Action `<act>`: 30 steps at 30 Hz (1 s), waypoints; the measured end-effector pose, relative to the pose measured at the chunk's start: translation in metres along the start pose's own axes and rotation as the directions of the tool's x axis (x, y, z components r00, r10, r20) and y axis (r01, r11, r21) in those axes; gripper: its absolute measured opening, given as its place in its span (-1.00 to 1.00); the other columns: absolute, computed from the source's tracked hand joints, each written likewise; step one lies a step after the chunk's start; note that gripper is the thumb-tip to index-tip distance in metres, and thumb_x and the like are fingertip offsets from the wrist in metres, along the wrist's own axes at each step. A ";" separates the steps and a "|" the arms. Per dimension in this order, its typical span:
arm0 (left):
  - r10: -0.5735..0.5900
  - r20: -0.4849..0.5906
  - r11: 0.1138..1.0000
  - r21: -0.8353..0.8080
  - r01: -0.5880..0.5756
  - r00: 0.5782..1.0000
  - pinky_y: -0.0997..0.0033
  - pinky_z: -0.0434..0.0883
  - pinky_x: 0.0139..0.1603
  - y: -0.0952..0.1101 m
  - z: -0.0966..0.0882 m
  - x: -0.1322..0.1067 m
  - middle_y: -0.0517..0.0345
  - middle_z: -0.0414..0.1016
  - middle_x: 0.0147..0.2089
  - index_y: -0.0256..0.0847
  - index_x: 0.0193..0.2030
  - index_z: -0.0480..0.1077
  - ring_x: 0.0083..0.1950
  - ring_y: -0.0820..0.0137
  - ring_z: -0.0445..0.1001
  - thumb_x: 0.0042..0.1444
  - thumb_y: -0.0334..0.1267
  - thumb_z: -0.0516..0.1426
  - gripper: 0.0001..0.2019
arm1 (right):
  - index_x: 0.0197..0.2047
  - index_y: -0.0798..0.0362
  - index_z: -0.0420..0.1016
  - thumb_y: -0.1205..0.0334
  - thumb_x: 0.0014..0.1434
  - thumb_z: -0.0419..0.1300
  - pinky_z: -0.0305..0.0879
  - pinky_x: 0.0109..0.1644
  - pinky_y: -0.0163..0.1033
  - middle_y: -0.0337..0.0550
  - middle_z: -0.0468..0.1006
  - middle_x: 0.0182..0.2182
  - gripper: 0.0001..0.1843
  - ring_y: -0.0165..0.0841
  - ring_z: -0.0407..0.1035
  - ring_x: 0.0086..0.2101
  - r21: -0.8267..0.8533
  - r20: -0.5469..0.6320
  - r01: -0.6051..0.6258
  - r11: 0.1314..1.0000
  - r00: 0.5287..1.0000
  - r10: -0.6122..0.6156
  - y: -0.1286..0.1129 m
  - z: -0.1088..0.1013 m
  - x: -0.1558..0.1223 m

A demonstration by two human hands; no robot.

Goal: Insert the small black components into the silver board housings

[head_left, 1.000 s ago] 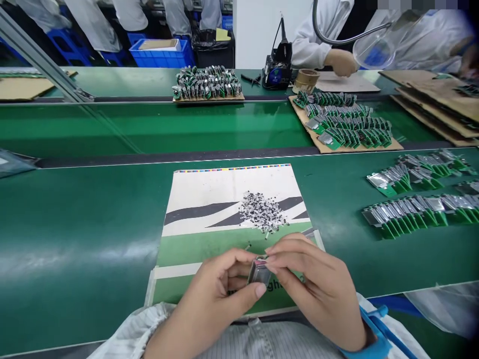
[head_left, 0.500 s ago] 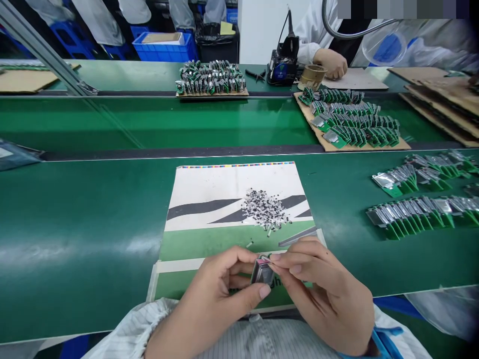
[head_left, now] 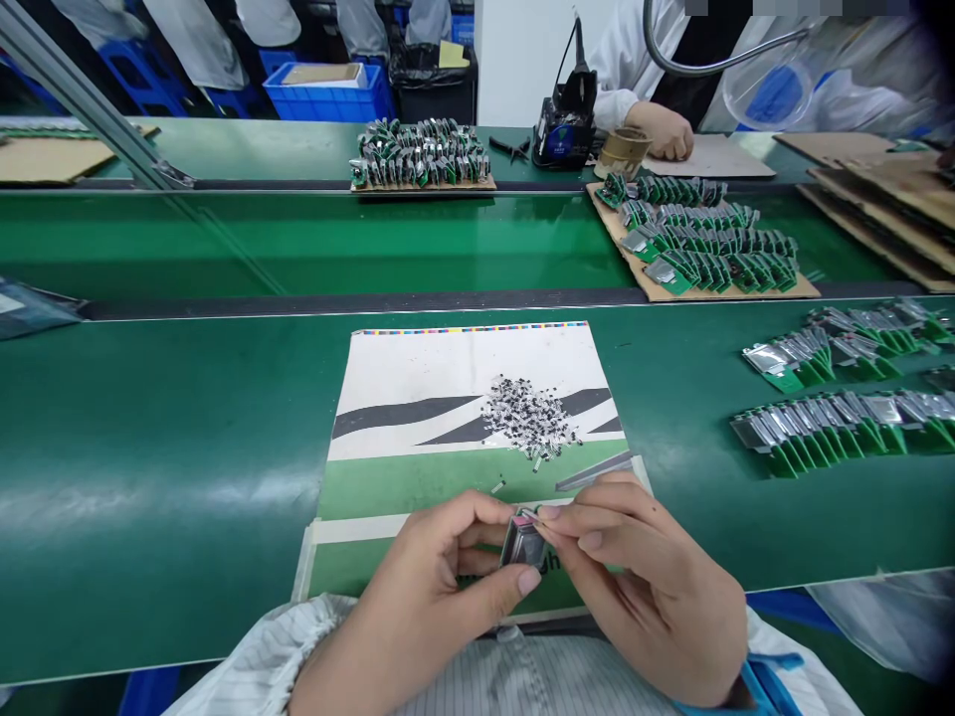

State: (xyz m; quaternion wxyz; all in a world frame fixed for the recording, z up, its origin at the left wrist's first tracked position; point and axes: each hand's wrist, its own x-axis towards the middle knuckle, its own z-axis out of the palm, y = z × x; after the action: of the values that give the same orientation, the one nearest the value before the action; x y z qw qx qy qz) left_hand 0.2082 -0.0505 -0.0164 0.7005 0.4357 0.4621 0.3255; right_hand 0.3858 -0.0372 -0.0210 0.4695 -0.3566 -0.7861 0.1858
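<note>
My left hand [head_left: 440,572] and my right hand [head_left: 642,582] together pinch a small silver metal part [head_left: 523,544] with a pink patch on its top edge. It is held low over a printed sheet [head_left: 477,368], and my fingers hide part of it. Beyond my hands, a heap of tiny black-and-silver electronic components [head_left: 529,418] lies on the sheet. One loose component [head_left: 497,486] lies nearer my left hand. A thin grey metal strip [head_left: 595,471] rests just past my right fingers.
Rows of green circuit boards with silver shields [head_left: 843,428] lie on the green bench at right. Beyond a dark rail, more boards sit on cardboard [head_left: 693,239]. A co-worker's hand [head_left: 661,129] rests near a soldering station [head_left: 565,129] on the far bench.
The view has shifted slightly, and the grey strip now shows beyond my right fingers. Both hands keep hold of the silver part, with little movement between the last two frames.
</note>
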 end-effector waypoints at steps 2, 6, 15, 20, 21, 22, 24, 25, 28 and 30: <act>0.002 -0.005 1.000 0.010 -0.002 1.000 0.54 0.47 -0.26 0.000 0.000 0.000 0.13 0.57 -0.23 -0.19 -0.22 0.40 -0.19 0.41 0.53 0.09 -0.35 0.22 -0.88 | -0.05 0.01 0.30 0.62 0.13 0.15 0.35 -0.34 -0.20 -0.15 0.59 -0.31 -0.60 -0.35 0.40 -0.34 -0.001 0.009 0.003 1.000 1.000 -0.003 0.000 0.000 0.000; 0.037 -0.007 0.999 0.033 -0.037 0.999 0.54 0.49 -0.23 -0.001 0.000 0.000 0.17 0.55 -0.24 -0.19 -0.22 0.41 -0.21 0.44 0.54 0.10 -0.36 0.22 -0.89 | -0.10 -0.03 0.31 0.64 0.10 0.16 0.36 -0.35 -0.21 -0.19 0.60 -0.33 -0.58 -0.36 0.40 -0.36 0.013 0.008 -0.014 1.000 1.000 0.014 0.001 0.001 0.002; 0.132 -0.029 0.988 0.089 -0.128 0.991 0.63 0.50 -0.24 -0.006 -0.001 0.001 0.24 0.55 -0.23 -0.12 -0.22 0.47 -0.22 0.49 0.55 0.12 -0.38 0.21 -0.89 | -0.20 -0.07 0.29 0.55 0.15 0.18 0.54 -0.34 -0.26 -0.23 0.53 -0.35 -0.69 -0.35 0.49 -0.27 0.469 -0.005 -0.284 0.836 0.946 0.324 0.009 0.013 -0.007; 0.167 -0.051 0.976 0.151 -0.158 0.985 0.59 0.53 -0.21 -0.005 -0.001 0.002 0.21 0.55 -0.18 -0.10 -0.19 0.49 -0.19 0.46 0.55 0.11 -0.39 0.21 -0.85 | -0.19 -0.06 0.29 0.58 0.14 0.18 0.52 -0.34 -0.26 -0.20 0.55 -0.33 -0.67 -0.36 0.45 -0.26 0.442 -0.036 -0.252 0.861 0.954 0.297 0.009 0.014 -0.008; 0.176 -0.055 0.972 0.170 -0.164 0.983 0.57 0.53 -0.20 -0.004 -0.001 0.003 0.21 0.55 -0.17 -0.09 -0.17 0.49 -0.17 0.45 0.55 0.11 -0.39 0.21 -0.84 | -0.18 -0.06 0.29 0.59 0.14 0.18 0.50 -0.34 -0.25 -0.20 0.56 -0.32 -0.66 -0.36 0.44 -0.27 0.417 -0.046 -0.229 0.880 0.961 0.272 0.009 0.014 -0.008; 0.183 -0.056 0.968 0.185 -0.170 0.982 0.56 0.54 -0.19 -0.004 -0.001 0.004 0.21 0.55 -0.16 -0.08 -0.16 0.49 -0.17 0.44 0.55 0.11 -0.39 0.21 -0.83 | -0.18 -0.06 0.30 0.60 0.13 0.18 0.49 -0.34 -0.23 -0.20 0.57 -0.30 -0.65 -0.36 0.43 -0.29 0.393 -0.055 -0.206 0.896 0.968 0.246 0.010 0.014 -0.008; 0.181 -0.051 0.968 0.188 -0.168 0.982 0.56 0.53 -0.18 -0.003 -0.001 0.005 0.22 0.56 -0.17 -0.07 -0.16 0.49 -0.18 0.45 0.55 0.11 -0.38 0.21 -0.83 | -0.18 -0.06 0.30 0.62 0.12 0.18 0.46 -0.34 -0.21 -0.20 0.59 -0.30 -0.63 -0.36 0.41 -0.31 0.366 -0.072 -0.174 0.914 0.974 0.215 0.010 0.014 -0.007; 0.172 -0.046 0.972 0.172 -0.162 0.984 0.57 0.53 -0.19 -0.003 -0.001 0.005 0.22 0.56 -0.18 -0.08 -0.17 0.49 -0.19 0.45 0.55 0.12 -0.37 0.21 -0.84 | -0.18 -0.06 0.30 0.62 0.12 0.17 0.46 -0.34 -0.22 -0.20 0.59 -0.30 -0.63 -0.37 0.41 -0.31 0.372 -0.075 -0.174 0.912 0.973 0.216 0.011 0.014 -0.007; 0.105 -0.029 0.990 0.099 -0.101 0.994 0.59 0.50 -0.26 -0.003 0.000 0.005 0.23 0.55 -0.26 -0.12 -0.22 0.47 -0.26 0.47 0.53 0.11 -0.34 0.22 -0.91 | -0.19 -0.05 0.29 0.61 0.13 0.17 0.51 -0.33 -0.26 -0.23 0.57 -0.34 -0.65 -0.37 0.44 -0.27 0.448 -0.060 -0.217 0.867 0.961 0.271 0.013 0.015 -0.006; 0.063 -0.025 0.996 0.066 -0.061 0.998 0.61 0.47 -0.31 -0.003 0.000 0.004 0.23 0.54 -0.30 -0.14 -0.24 0.46 -0.30 0.49 0.51 0.10 -0.32 0.23 -0.92 | -0.19 -0.05 0.30 0.60 0.13 0.18 0.53 -0.33 -0.28 -0.24 0.55 -0.36 -0.66 -0.37 0.46 -0.26 0.495 -0.051 -0.242 0.835 0.951 0.306 0.014 0.016 -0.006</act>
State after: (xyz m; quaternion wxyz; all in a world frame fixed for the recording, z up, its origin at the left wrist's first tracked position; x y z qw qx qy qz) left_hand 0.2100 -0.0482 -0.0202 0.6690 0.4680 0.4684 0.3375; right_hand 0.3787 -0.0314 -0.0408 0.5612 -0.3483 -0.6237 0.4180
